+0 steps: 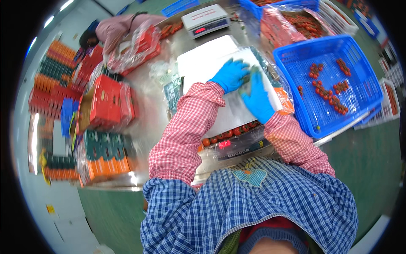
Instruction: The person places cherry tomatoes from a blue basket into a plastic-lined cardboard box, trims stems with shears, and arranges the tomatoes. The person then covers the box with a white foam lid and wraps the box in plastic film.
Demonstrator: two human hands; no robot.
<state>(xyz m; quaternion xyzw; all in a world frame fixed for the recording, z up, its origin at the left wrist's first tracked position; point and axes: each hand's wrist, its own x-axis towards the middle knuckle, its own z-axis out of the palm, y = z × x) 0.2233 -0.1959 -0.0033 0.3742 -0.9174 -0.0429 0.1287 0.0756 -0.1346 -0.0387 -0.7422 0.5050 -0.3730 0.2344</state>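
Observation:
Both of my hands wear blue gloves with darkened fingertips. My left hand (231, 76) lies palm down, fingers spread, on a white sheet (222, 119). My right hand (258, 98) rests flat on the same sheet, thumb apart, its fingertips near those of the left. Below the sheet's front edge a row of red tomatoes (233, 132) shows; the rest under it is hidden. A digital scale (242, 150) with a lit red display sits in front of the tomatoes, partly under clear film. Another white sheet (199, 62) extends behind, and an orange printed flap (284, 101) sticks out at right.
A blue plastic crate (361, 73) with several tomato clusters (323, 90) stands at my right. Behind it is a film-lined box of tomatoes (304, 25). A second scale (206, 19) is at the back. Red cartons (106, 101) and green-orange cartons (106, 146) stand left; a person (122, 30) bends beyond.

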